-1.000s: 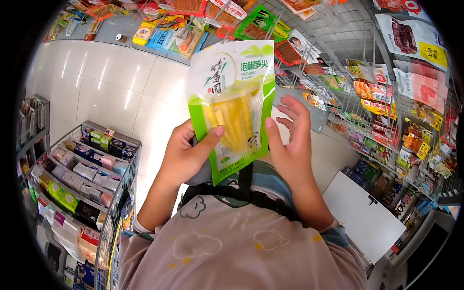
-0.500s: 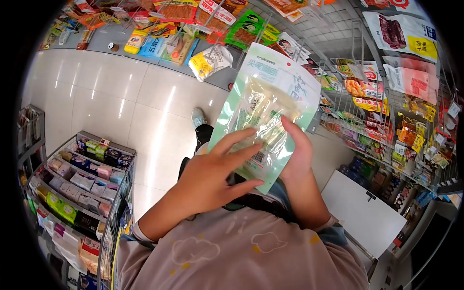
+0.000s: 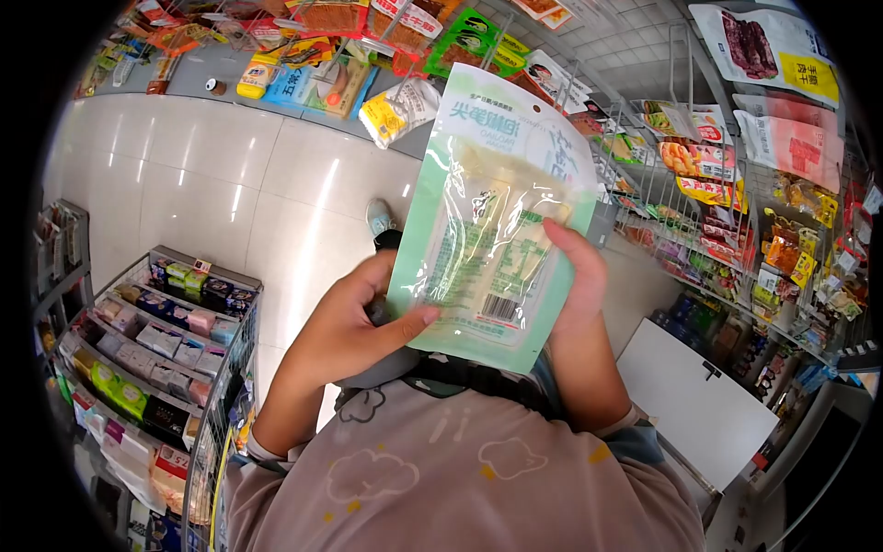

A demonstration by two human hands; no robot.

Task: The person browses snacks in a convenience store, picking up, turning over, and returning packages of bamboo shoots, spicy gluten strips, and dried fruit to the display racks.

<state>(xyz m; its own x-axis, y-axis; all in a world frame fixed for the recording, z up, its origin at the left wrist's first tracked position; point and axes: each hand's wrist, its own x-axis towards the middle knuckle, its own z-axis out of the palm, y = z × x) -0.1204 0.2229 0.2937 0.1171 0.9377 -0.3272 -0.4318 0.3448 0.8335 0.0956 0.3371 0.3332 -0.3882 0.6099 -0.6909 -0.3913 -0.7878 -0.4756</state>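
Observation:
A pale green and white sealed food packet (image 3: pixel 492 221) is held up before me, tilted slightly. Through its clear window show pale contents, green print and a barcode. My left hand (image 3: pixel 363 317) grips the lower left edge, thumb on the front and fingers behind it, mostly hidden. On the right edge, my right hand (image 3: pixel 578 281) has its thumb against the front; its other fingers are out of sight behind the packet.
Hanging snack packets (image 3: pixel 704 161) fill the wire rack at right. More bags (image 3: pixel 400 110) lie along the grey shelf ahead. At left stands a wire-sided display (image 3: pixel 156 340) of small boxes. A white panel (image 3: pixel 694 400) stands at lower right, above the tiled floor (image 3: pixel 276 212).
My left hand has moved from lying across the packet's front to its lower left edge, uncovering the print and barcode. The right hand keeps its hold.

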